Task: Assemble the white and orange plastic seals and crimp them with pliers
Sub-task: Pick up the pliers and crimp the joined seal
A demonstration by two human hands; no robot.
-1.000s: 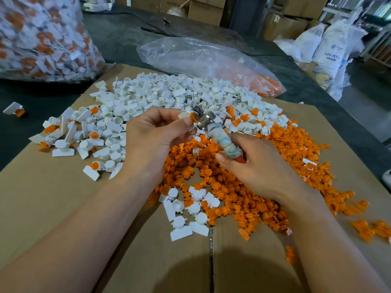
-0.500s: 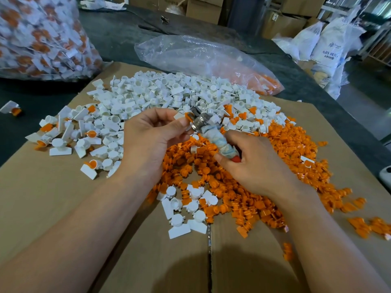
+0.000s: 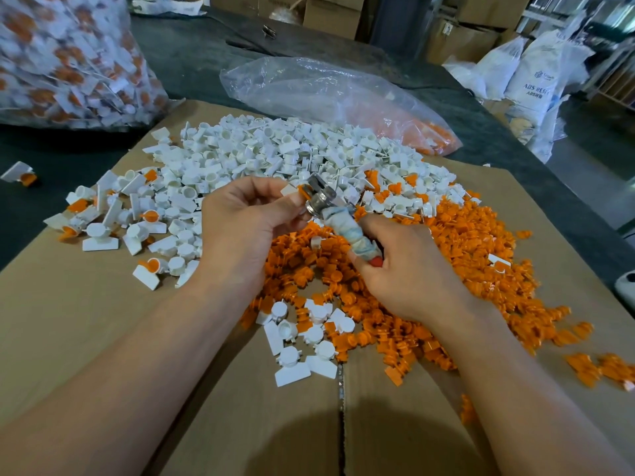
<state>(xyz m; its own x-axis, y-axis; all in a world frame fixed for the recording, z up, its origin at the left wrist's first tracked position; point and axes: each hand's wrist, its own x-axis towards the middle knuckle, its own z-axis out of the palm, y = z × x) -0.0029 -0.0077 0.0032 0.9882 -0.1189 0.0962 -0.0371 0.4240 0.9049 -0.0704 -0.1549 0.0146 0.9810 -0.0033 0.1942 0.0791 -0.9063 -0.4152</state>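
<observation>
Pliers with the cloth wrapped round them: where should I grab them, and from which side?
Grip the cloth-wrapped handles, coming from the near, lower end, as the right hand does. The pliers tilt away with the metal head up top, at the seal that the left hand pinches, so keep fingers off that end.

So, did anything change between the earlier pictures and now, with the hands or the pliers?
Nothing moved visibly. The left hand still pinches the white and orange seal at the head of the pliers, and the right hand still grips their wrapped handles. Nothing was taken or let go. The white pile and orange pile lie as before; only the camera shifted slightly.
</observation>
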